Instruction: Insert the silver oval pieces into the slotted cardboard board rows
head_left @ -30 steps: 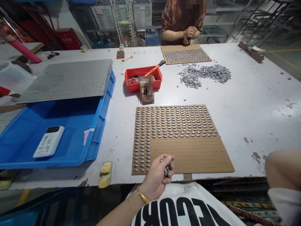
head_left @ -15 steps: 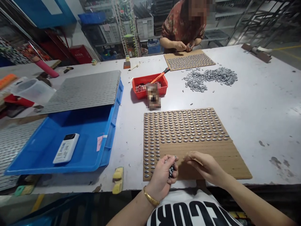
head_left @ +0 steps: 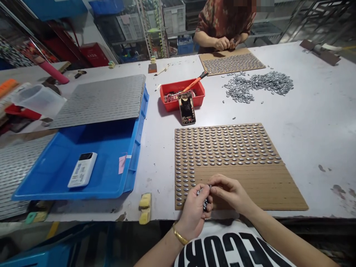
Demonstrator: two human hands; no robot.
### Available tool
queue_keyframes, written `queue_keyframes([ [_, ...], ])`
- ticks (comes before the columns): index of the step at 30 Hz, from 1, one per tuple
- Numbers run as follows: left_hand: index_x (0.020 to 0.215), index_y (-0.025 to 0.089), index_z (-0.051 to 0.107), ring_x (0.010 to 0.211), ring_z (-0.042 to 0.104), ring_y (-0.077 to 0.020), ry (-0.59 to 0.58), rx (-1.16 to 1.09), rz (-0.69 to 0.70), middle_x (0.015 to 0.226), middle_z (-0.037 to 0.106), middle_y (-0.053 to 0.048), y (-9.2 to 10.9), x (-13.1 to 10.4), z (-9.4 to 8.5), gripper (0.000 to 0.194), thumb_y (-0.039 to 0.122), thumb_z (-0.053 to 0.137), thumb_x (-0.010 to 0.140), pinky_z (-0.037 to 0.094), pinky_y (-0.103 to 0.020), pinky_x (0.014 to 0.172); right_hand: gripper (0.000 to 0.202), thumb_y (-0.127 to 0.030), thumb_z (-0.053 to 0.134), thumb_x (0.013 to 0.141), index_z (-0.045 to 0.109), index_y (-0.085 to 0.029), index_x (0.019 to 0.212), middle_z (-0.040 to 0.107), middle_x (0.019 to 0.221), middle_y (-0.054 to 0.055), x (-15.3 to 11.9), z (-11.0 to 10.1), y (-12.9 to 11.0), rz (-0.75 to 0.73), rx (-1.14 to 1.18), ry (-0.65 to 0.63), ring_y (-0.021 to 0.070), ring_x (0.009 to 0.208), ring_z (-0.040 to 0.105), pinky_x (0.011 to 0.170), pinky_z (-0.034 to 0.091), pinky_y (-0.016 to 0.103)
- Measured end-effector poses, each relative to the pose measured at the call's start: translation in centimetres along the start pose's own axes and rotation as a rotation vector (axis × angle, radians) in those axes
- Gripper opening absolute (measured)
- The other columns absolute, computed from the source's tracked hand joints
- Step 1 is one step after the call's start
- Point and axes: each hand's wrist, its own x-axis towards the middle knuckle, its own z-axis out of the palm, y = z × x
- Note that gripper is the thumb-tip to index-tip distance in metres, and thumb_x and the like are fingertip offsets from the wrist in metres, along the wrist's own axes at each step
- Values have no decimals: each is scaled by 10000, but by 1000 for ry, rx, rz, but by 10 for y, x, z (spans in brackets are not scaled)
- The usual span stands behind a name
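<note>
My left hand (head_left: 196, 204) is closed around several small shiny grey oval pieces (head_left: 205, 204), some showing between the palm and curled fingers. Thumb and forefinger hold one piece out at their tips. My right hand (head_left: 229, 191) meets it there, thumb and forefinger pinched on that same piece. Both hands are over the near part of a brown cardboard sheet (head_left: 244, 181). Rows of the same oval pieces (head_left: 222, 142) cover its far part, and short rows run down its left side. Bare lined cardboard shows at the near right.
Left stands a blue tray (head_left: 111, 187) holding a white power bank (head_left: 82, 170), with a covered grey sheet (head_left: 102, 98) across it. A phone (head_left: 187, 108) leans on a red bin (head_left: 182, 100). Loose pieces (head_left: 258, 87) lie in a pile. Across the table, a person (head_left: 225, 29) works over another sheet (head_left: 233, 63).
My right hand has moved left to my left fingertips and now pinches a piece there. The view has shifted slightly, so the table things appear a little higher and mostly farther right.
</note>
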Motion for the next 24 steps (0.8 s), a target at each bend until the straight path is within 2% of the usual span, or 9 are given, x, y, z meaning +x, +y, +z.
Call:
queue_keyframes([
  [5, 829, 180, 471, 457, 380, -17, -3, -26, 5, 674, 465, 39, 3, 0, -3, 290, 440, 599, 833, 80, -176, 393, 81, -283, 622, 870, 645, -205, 864, 639, 875, 51, 2, 5, 0, -64, -80, 76, 184, 866, 604, 776, 500, 304],
  [13, 818, 180, 471, 456, 385, -21, -1, -34, 17, 665, 476, 37, 10, -1, -8, 262, 407, 600, 834, 85, -176, 394, 113, -306, 632, 858, 628, -197, 888, 665, 859, 50, 5, 9, -2, -26, -187, 134, 179, 820, 625, 739, 526, 288],
  [16, 819, 184, 465, 449, 382, -20, 7, -70, 24, 661, 477, 40, 8, 0, -9, 264, 404, 611, 824, 83, -174, 393, 91, -246, 592, 883, 647, -211, 947, 678, 892, 55, 6, 13, -4, -120, -241, 102, 180, 838, 636, 751, 526, 295],
  [20, 843, 186, 477, 445, 401, -26, 29, -83, 0, 658, 493, 38, 6, 2, -12, 267, 401, 630, 804, 87, -173, 393, 223, -162, 535, 901, 638, -241, 1082, 678, 958, 62, 7, 14, -8, -296, -332, 32, 186, 879, 640, 769, 526, 314],
  [24, 880, 179, 521, 444, 422, -37, 46, -107, -42, 674, 526, 20, 7, 0, -13, 284, 431, 617, 791, 90, -179, 390, 214, -144, 526, 903, 623, -242, 1067, 678, 905, 57, 14, 6, -5, -335, -457, 55, 181, 840, 637, 733, 521, 310],
])
